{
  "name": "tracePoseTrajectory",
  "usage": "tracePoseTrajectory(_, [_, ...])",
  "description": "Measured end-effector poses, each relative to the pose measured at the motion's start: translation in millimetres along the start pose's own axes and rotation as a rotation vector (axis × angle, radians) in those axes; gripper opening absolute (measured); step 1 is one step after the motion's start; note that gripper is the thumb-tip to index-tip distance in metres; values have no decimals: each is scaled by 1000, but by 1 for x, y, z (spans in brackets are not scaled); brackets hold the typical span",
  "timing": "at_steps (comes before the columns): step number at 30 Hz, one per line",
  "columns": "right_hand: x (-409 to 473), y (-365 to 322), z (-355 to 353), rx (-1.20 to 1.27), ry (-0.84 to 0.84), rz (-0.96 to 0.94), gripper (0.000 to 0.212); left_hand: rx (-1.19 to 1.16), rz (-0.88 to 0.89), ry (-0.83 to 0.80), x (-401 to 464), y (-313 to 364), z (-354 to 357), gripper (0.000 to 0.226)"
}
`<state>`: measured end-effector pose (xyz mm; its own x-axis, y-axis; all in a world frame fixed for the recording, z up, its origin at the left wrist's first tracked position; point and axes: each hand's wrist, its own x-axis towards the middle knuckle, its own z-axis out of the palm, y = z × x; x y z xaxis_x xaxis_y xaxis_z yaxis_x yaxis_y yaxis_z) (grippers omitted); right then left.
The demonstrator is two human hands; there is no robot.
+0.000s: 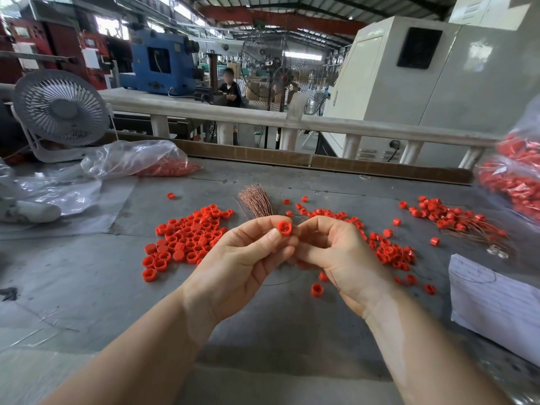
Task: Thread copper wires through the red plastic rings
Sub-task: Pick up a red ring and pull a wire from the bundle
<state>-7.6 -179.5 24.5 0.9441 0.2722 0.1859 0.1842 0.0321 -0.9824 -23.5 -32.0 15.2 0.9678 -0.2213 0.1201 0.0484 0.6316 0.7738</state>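
Observation:
My left hand pinches a red plastic ring between thumb and forefinger, above the table's middle. My right hand meets it from the right with curled fingers and holds a thin copper wire that trails down past the palm. A bundle of copper wires lies fanned out just behind the hands. Loose red rings are heaped to the left, and more red rings are scattered to the right. Rings with wires through them lie at the far right.
A grey table carries it all. A clear bag of red rings lies at the back left beside a white fan. Another full bag sits at the right edge, above lined white paper. A white railing runs behind.

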Motion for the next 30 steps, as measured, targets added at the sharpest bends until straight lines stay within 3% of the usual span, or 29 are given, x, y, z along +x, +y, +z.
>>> tracePoseTrajectory(4, [3, 3, -7, -191, 137, -35, 16, 17, 12, 45, 2, -1, -1, 18])
tracePoseTrajectory(8, [5, 4, -16, -554, 317, -75, 22, 77, -12, 139, 3, -4, -3, 18])
tracePoseTrajectory(15, [5, 3, -28, -913, 404, -2, 24, 94, -45, 197, 4, -7, -6, 14])
tracePoseTrajectory(24, [5, 5, -26, -1012, 376, 53, 18, 104, -55, 216, 5, -6, -8, 14])
tracePoseTrajectory(30, [6, 3, -38, -1044, 509, 99, 17, 103, -56, 209, 3, -6, -6, 15])
